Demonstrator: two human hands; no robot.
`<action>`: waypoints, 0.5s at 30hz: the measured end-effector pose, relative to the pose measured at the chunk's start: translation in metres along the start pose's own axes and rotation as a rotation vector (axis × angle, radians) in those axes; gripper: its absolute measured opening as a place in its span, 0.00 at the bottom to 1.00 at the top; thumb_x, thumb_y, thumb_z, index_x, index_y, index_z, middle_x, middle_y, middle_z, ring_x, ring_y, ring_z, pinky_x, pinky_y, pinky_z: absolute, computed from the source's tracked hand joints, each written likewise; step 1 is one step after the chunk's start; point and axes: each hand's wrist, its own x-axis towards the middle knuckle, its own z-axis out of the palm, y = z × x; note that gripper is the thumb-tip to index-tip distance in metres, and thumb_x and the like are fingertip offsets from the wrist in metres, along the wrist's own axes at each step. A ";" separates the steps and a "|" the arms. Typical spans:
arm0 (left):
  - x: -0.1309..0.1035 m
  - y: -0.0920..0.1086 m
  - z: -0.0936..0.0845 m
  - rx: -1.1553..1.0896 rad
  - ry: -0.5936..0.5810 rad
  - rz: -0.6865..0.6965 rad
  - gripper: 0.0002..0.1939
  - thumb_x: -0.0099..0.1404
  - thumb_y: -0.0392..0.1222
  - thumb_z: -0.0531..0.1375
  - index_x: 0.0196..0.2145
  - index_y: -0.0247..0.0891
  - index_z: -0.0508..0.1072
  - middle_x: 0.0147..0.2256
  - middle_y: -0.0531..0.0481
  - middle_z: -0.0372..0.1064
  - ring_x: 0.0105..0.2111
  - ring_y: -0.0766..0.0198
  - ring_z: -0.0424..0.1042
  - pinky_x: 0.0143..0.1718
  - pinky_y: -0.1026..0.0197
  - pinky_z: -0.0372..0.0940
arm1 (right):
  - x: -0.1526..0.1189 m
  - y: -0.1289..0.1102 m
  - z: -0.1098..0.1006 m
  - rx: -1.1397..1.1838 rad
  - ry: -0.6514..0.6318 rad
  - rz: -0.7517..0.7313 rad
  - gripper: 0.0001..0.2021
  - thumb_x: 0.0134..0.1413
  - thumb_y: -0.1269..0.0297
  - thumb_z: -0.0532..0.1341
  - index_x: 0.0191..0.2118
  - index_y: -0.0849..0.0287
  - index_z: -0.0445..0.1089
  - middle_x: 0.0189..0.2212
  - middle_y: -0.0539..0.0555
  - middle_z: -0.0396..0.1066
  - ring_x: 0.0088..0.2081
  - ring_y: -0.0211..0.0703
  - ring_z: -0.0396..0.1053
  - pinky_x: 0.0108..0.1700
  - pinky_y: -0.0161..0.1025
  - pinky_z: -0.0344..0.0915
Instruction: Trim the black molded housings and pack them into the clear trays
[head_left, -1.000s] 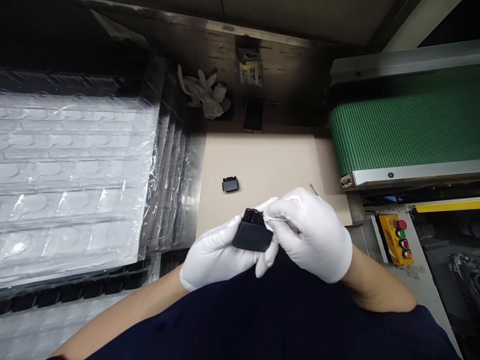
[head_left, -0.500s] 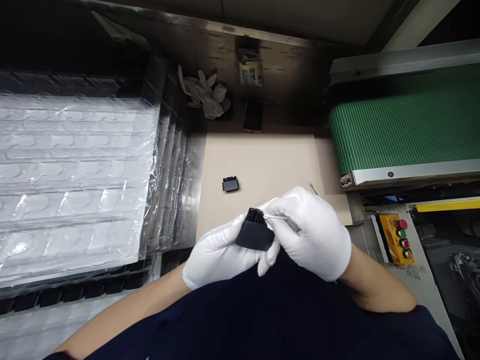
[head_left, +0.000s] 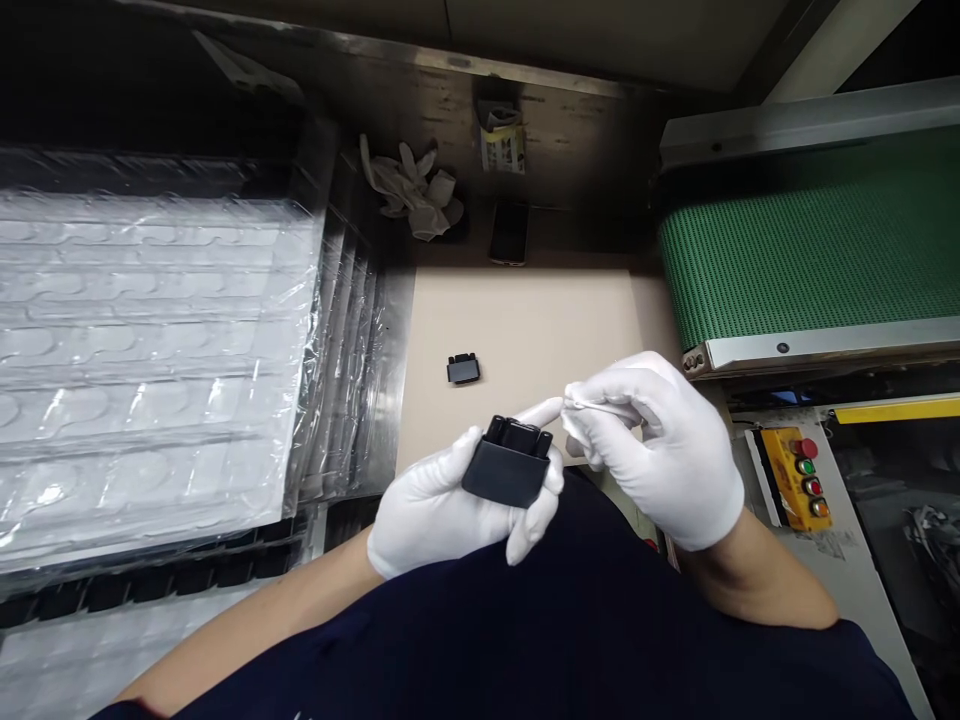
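A black plastic part (head_left: 506, 472) with several short prongs along its upper edge rests in my white-gloved left hand (head_left: 446, 510), held between the thumb and fingers. Just to its right, my right hand (head_left: 652, 440), gloved in white too, is closed in a pinch around a thin white stick (head_left: 604, 407). The fingertips of my right hand are close to the left index fingertip, apart from the black part. Beyond my hands, a smaller-looking black part (head_left: 463, 370) lies on the beige board (head_left: 540, 310).
Stacked clear plastic trays (head_left: 150, 350) fill the left side. White gloves (head_left: 416, 195) and a phone (head_left: 509, 232) lie behind the board. A green conveyor belt (head_left: 810, 240) and a yellow button box (head_left: 801, 480) stand at the right.
My right hand has moved right, away from the black part, taking the thin stick with it. The black part has turned slightly in my left hand and shows more of its prongs.
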 end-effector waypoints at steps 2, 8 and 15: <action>0.000 0.000 0.001 0.000 0.008 -0.013 0.27 0.73 0.59 0.52 0.53 0.33 0.72 0.39 0.42 0.73 0.28 0.61 0.74 0.29 0.61 0.67 | -0.005 0.001 0.000 0.087 -0.032 0.082 0.07 0.63 0.73 0.63 0.43 0.54 0.72 0.37 0.48 0.76 0.21 0.31 0.70 0.23 0.33 0.69; 0.003 0.002 0.006 0.048 0.026 -0.040 0.29 0.72 0.62 0.52 0.47 0.31 0.75 0.34 0.42 0.74 0.26 0.62 0.72 0.30 0.62 0.64 | -0.004 -0.003 -0.003 0.077 -0.078 0.092 0.07 0.61 0.75 0.63 0.40 0.54 0.73 0.36 0.48 0.75 0.26 0.32 0.72 0.28 0.33 0.71; 0.002 -0.003 0.006 0.065 0.117 -0.030 0.23 0.73 0.56 0.53 0.42 0.31 0.76 0.30 0.41 0.75 0.29 0.58 0.73 0.40 0.56 0.65 | 0.014 -0.010 0.008 -0.352 -0.429 -0.099 0.11 0.65 0.72 0.57 0.31 0.59 0.74 0.24 0.51 0.69 0.28 0.40 0.64 0.32 0.39 0.61</action>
